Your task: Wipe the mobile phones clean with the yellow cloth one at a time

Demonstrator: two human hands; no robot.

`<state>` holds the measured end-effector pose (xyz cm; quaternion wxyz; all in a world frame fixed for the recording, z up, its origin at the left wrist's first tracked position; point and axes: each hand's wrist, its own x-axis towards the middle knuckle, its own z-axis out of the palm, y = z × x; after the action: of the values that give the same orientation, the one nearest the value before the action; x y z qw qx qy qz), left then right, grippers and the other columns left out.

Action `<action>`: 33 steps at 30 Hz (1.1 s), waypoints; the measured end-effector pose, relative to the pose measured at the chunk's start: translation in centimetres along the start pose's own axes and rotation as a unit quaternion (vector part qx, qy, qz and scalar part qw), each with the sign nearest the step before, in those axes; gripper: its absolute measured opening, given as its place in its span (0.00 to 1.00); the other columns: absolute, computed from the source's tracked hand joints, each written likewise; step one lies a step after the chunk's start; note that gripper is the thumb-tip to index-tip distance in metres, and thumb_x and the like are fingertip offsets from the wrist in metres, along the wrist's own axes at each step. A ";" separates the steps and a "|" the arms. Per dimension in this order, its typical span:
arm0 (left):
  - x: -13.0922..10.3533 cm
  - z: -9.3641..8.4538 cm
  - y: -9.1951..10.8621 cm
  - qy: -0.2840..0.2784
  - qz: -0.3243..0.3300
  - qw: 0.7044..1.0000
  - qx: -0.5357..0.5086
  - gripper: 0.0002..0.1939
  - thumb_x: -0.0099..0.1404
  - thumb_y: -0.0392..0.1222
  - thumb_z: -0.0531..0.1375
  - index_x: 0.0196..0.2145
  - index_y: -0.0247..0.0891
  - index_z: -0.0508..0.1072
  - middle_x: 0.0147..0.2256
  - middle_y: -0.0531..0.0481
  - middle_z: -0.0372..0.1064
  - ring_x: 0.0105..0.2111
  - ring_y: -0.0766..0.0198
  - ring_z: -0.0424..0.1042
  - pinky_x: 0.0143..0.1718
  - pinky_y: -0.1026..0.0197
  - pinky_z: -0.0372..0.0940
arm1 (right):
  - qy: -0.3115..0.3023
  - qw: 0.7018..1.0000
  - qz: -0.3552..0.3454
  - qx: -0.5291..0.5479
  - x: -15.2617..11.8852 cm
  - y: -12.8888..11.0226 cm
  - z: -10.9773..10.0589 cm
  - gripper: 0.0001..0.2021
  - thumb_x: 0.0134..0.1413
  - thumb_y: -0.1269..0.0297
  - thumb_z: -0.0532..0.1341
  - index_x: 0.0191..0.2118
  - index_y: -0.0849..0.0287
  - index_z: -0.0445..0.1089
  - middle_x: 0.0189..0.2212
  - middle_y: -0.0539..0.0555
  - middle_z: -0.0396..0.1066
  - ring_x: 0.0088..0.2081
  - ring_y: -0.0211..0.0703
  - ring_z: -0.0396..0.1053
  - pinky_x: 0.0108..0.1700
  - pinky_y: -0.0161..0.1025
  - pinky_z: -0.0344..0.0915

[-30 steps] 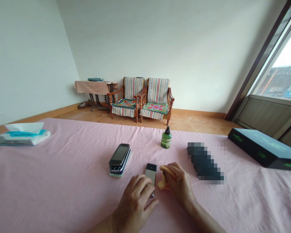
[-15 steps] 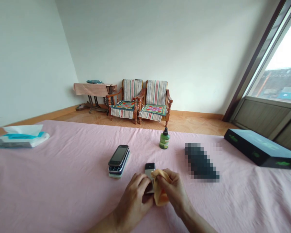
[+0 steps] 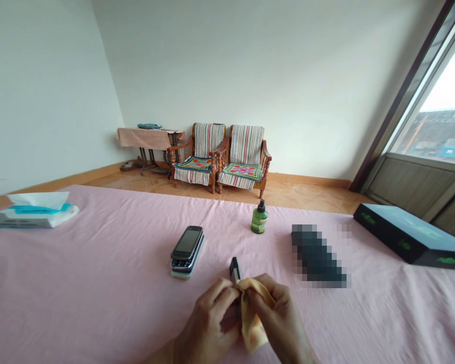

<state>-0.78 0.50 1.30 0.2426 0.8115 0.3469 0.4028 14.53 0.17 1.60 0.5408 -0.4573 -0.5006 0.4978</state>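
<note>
My left hand point(image 3: 211, 318) is closed round the lower part of a small phone point(image 3: 235, 270), which is turned partly on its edge, its dark top end pointing away from me. Pinched in my right hand point(image 3: 278, 313) is a yellow cloth point(image 3: 253, 328), which touches the phone's right side and hangs down between my hands. My fingers and the cloth hide the phone's lower part. To the left of my hands lies a stack of phones point(image 3: 187, 243), the top one with a grey screen.
A green bottle point(image 3: 259, 218) with a black top stands beyond my hands. Right of it are a blurred-out dark object point(image 3: 318, 258) and a black box point(image 3: 409, 237). A tissue pack point(image 3: 36, 215) lies at the far left of the pink cloth-covered surface point(image 3: 98, 283). Two chairs stand behind.
The phone has turned from showing its face to being partly edge-on. Both hands have come slightly nearer to me, and the cloth hangs lower. The view has shifted slightly.
</note>
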 end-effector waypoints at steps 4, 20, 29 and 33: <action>-0.4 0.2 0.3 -0.001 0.047 0.999 0.020 0.07 0.59 0.30 0.59 0.35 0.38 0.69 0.33 0.48 0.65 0.33 0.62 0.69 0.33 0.64 0.68 | -0.002 0.997 -0.072 -0.042 -1.4 0.4 0.4 0.12 0.53 0.56 0.61 0.32 0.59 0.77 0.28 0.55 0.71 0.32 0.44 0.70 0.34 0.35 0.65; -0.6 0.3 0.3 -0.021 0.141 0.979 0.145 0.10 0.67 0.30 0.53 0.45 0.35 0.69 0.41 0.45 0.70 0.41 0.60 0.71 0.44 0.61 0.70 | 0.077 0.974 -0.130 -0.169 2.0 0.5 -3.5 0.10 0.55 0.62 0.58 0.35 0.59 0.76 0.29 0.53 0.70 0.31 0.42 0.68 0.31 0.34 0.64; -0.7 0.4 0.3 -0.003 0.186 0.965 0.187 0.11 0.71 0.34 0.50 0.45 0.33 0.71 0.42 0.44 0.72 0.41 0.61 0.73 0.45 0.62 0.71 | -0.008 0.949 -0.170 -0.266 4.1 1.8 -3.6 0.10 0.58 0.70 0.55 0.33 0.56 0.75 0.30 0.52 0.66 0.32 0.39 0.67 0.32 0.32 0.62; -0.9 0.3 0.2 -0.004 0.164 0.973 0.160 0.11 0.72 0.33 0.49 0.46 0.33 0.70 0.42 0.44 0.71 0.42 0.62 0.72 0.45 0.64 0.70 | -0.047 0.935 -0.215 -0.280 2.2 1.9 -2.8 0.12 0.61 0.71 0.52 0.35 0.57 0.73 0.31 0.53 0.64 0.31 0.38 0.66 0.31 0.32 0.62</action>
<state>-0.81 -0.31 0.80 0.0418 0.8871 0.2684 0.3733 17.14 2.56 -0.33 0.4609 -0.4481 -0.7305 0.2306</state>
